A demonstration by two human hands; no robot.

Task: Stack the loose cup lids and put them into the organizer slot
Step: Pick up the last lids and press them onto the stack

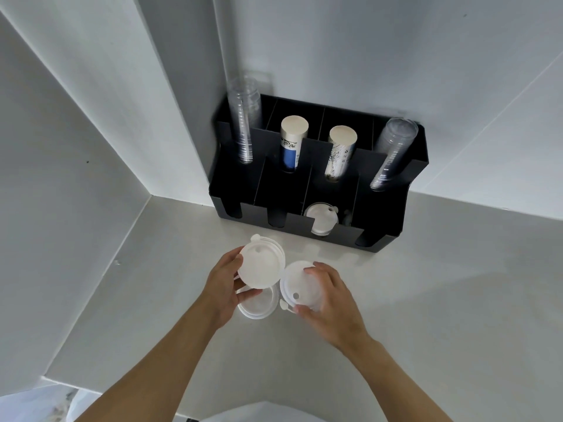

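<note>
Left hand (224,287) holding small lid stack (261,263); right hand (327,300) gripping one lid (294,284), edges touching. Loose lid (257,304) underneath. Bare surface (426,300) all around.

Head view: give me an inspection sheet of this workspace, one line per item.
Surface: pale counter, set in a wall corner.
Job's things: black organizer against the wall; lids in slot, third front slot from left; lid stack; single lid; counter lid.
Clutter: clear cup stacks, paper cup stacks in the rear slots.
Hands: left hand holds the lid stack; right hand holds the single lid.
Cables: nothing seen.
Surroundings: white walls.
</note>
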